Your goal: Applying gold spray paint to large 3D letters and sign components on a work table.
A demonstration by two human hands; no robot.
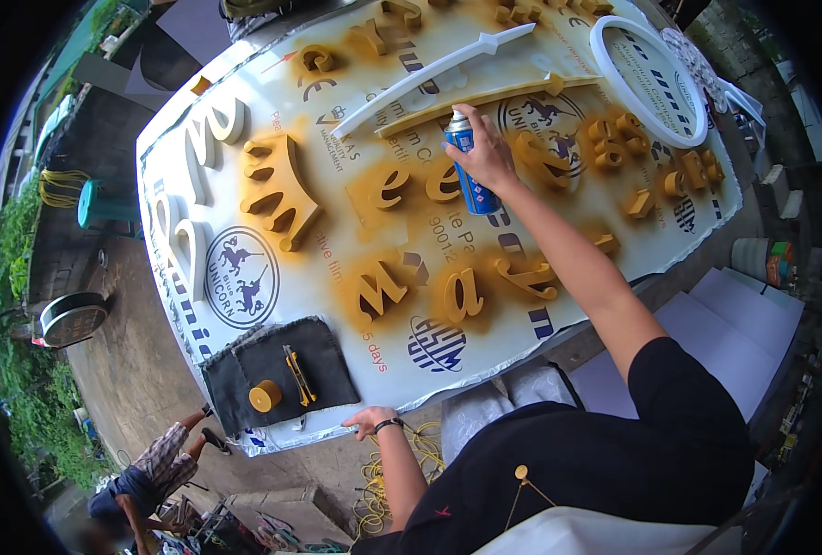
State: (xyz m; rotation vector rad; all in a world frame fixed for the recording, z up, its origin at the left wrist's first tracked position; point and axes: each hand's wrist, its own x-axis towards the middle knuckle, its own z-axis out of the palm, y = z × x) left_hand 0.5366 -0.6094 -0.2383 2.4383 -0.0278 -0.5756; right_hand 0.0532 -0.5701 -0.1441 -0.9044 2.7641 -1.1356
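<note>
My right hand (490, 153) is wrapped round a blue spray can (478, 196), with a finger up at its white nozzle, above the middle of a large sheet-covered table (337, 203). Beneath and around the can lie cut-out letters with gold paint on them, among them an "e" shape (389, 189) and an "a" shape (459, 294). Gold overspray clouds the printed white sheet around them. Down by the near edge, my left hand (372, 422) hangs empty, its index finger stretched out and the others loosely bent.
A gold crown shape (286, 194) and white letters (215, 134) lie left. Far back are a white strip (429, 79), a gold strip (485, 104) and a white ring (599, 69). A dark cloth (230, 375) holds a gold cap (265, 396) and utility knife (298, 375). Another person (152, 472) is lower left.
</note>
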